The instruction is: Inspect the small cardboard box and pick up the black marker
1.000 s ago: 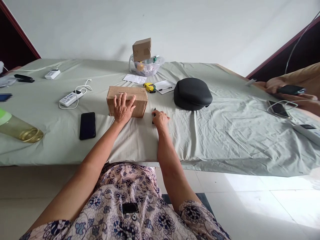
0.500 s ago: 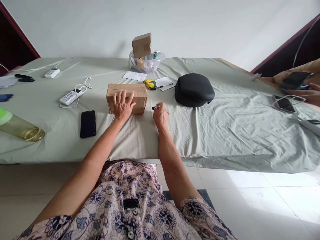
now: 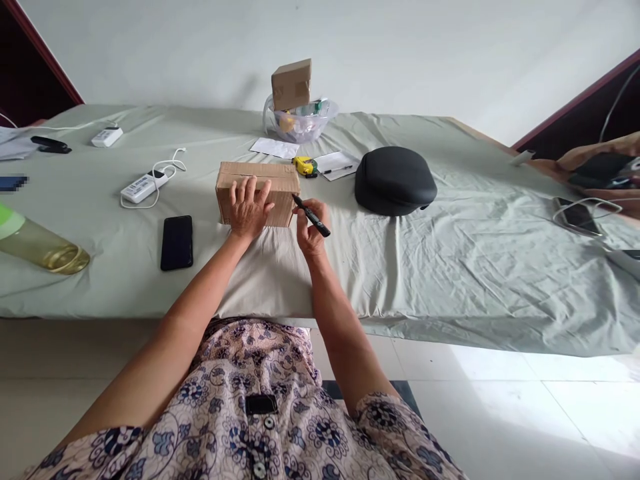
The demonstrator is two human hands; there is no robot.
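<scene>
A brown cardboard box point(image 3: 277, 207) sits on the cloth-covered table in front of me. My left hand point(image 3: 249, 212) lies flat against its near side, fingers spread and reaching to the top edge. Between the fingers and thumb of my right hand point(image 3: 313, 227) is a black marker pen point(image 3: 311, 215). The pen slants, its tip up at the box's right end; whether it touches the cardboard I cannot tell. Just behind the box lies a yellow tape measure point(image 3: 305, 166), beside a white paper point(image 3: 336, 165) with a pen on it.
A black case point(image 3: 396, 181) stands to the right. At the back, a clear plastic basket point(image 3: 313, 127) carries a smaller cardboard box point(image 3: 291, 85). Leftward are a phone point(image 3: 177, 243), a power strip point(image 3: 143, 187) and a bottle point(image 3: 45, 245). Another person's hands point(image 3: 595, 155) are at far right.
My right hand has turned and moved left and up, bringing the marker to the right end of the box. My left hand stays on the box. The view has shifted slightly.
</scene>
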